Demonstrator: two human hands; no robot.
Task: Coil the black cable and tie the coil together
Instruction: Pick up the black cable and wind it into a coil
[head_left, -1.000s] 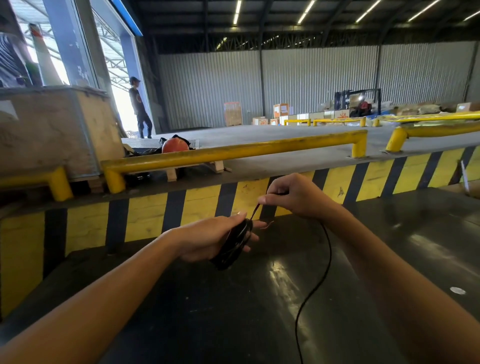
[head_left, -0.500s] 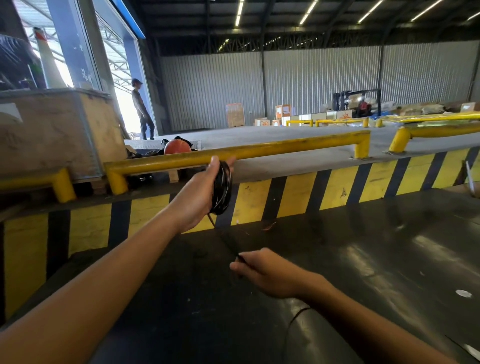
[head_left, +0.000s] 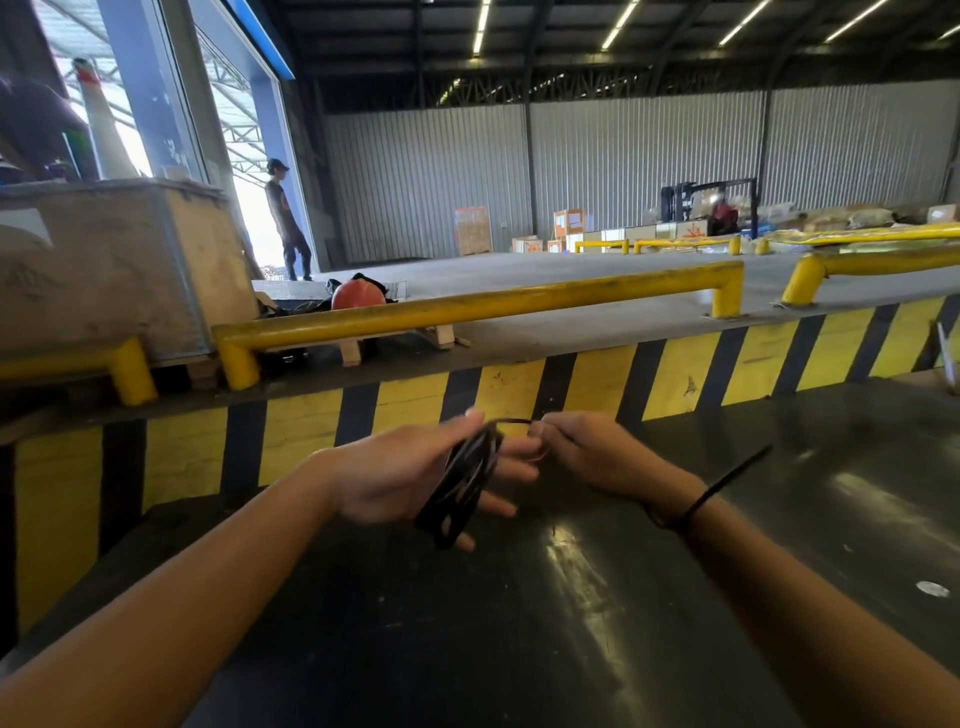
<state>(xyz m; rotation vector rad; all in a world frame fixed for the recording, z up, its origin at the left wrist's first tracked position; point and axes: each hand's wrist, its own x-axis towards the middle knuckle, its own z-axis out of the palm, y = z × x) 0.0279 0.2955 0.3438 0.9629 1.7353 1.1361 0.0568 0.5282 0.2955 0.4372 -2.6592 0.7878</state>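
— Since half a second ago, both hands have come together at mid-frame; the left hand (head_left: 410, 475) dropped from up by the rail, and the right hand (head_left: 597, 457) rose to meet it.

— And the black cable (head_left: 462, 483)?

— Thin, dark, wound into a flat bundle of several loops, motion-blurred. A loose strand crosses the right wrist and trails off to the right.

— Surroundings?

— A dark glossy floor (head_left: 519, 649) below, a yellow-and-black striped ledge (head_left: 675, 374) behind, a yellow rail (head_left: 467, 306) above it. Nothing blocks the hands.

— Grip?

— The coil lies across the left palm, fingers (head_left: 511, 470) curled around it. The right fingers (head_left: 550, 434) pinch the strand just beside the coil's top.
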